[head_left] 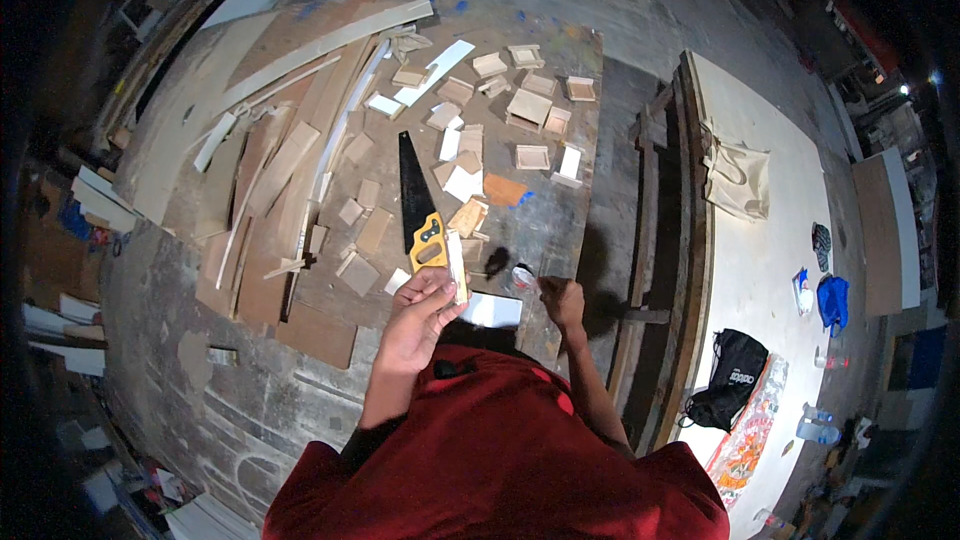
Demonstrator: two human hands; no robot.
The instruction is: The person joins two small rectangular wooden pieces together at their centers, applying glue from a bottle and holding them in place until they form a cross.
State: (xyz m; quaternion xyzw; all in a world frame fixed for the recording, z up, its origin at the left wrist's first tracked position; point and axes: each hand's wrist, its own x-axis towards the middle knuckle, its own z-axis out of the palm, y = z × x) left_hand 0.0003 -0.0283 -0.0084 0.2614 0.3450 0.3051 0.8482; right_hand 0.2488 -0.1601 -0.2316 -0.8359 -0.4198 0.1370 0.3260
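My left hand (412,328) is closed around a narrow strip of wood (457,262) with a pale face, held upright over the work table. My right hand (564,302) is closed with the fingertips pressed together; what they hold, if anything, is too small to make out. Just left of that hand stands a small clear container (522,278). Beyond my left hand lies a handsaw (412,185) with a black blade and a yellow handle. A glossy white panel (495,311) rests at the near edge, between my hands.
Several small wooden box-like pieces (530,108) and offcuts (373,231) are spread over the table. Long boards (320,55) are heaped at the left. On the right, a pale-topped bench (760,260) carries a cream tote bag (738,180) and a black drawstring bag (732,378).
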